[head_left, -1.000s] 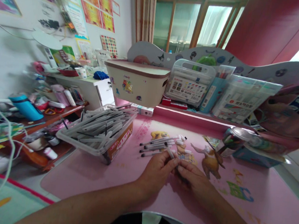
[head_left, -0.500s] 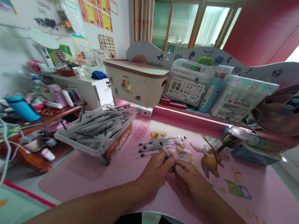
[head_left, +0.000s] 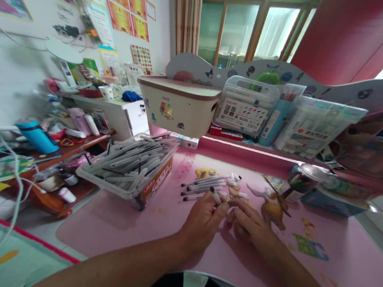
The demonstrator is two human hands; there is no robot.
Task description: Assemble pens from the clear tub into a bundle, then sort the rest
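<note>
The pink desk (head_left: 118, 238) has a smooth, glossy top with a rounded edge, printed with cartoon bears and letters. With the hands as the dial's centre and straight ahead as 12 o'clock, a wood-framed window (head_left: 239, 31) stands beyond at 12 and a patterned fabric curtain (head_left: 186, 19) hangs at 11. At 10 o'clock, 4 orange-and-gold certificates (head_left: 117, 17) are fixed to the white wall, above cluttered furniture.

A rectangular tray (head_left: 106, 184) of clear, hard plastic sits on the desk at 10 o'clock, heaped with slim translucent tubes, too many to count. The raised shelf carries 1 cream, brown-lidded bin (head_left: 177, 110) at 11 and 2 clear plastic marker cases, 1 near 12 (head_left: 245, 108) and 1 near 1 o'clock (head_left: 317, 133).

The left hand (head_left: 202, 219) pinches 1 pale, black-ended pen (head_left: 216, 197) between thumb and fingers, its black end pointing to 11. The right hand (head_left: 249, 223) is curled just beside it, thumb and fingers drawn together; whether they grip anything cannot be told. Just beyond, at 11 o'clock, lies a loose pile of pens (head_left: 204, 183), at least 4, straight and slender.
</note>
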